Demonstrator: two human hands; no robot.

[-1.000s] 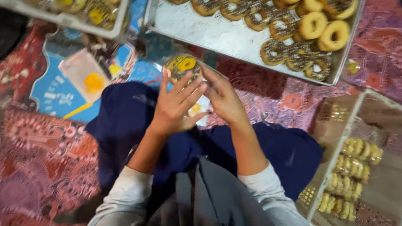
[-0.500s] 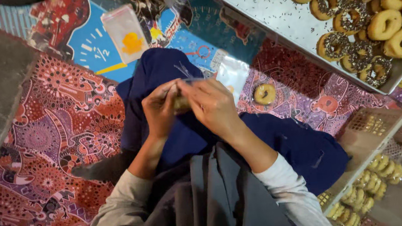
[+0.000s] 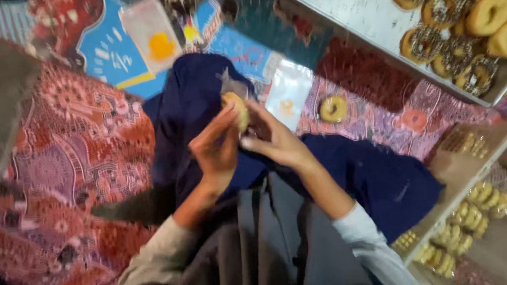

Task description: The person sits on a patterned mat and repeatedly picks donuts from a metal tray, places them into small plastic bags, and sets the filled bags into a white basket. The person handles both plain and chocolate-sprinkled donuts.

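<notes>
Over the person's dark blue lap, the left hand [image 3: 217, 149] and the right hand [image 3: 272, 139] meet, both pinching a pale round doughnut in a thin clear plastic bag [image 3: 234, 104] between thumbs and fingertips, held up just above the blue cloth. A second bagged doughnut [image 3: 332, 109] lies on the red patterned mat [image 3: 59, 180] nearby, beside a flat empty clear bag [image 3: 289, 99]. A long metal tray of ring doughnuts [image 3: 346, 16], some plain and some sprinkled, sits at the upper right.
</notes>
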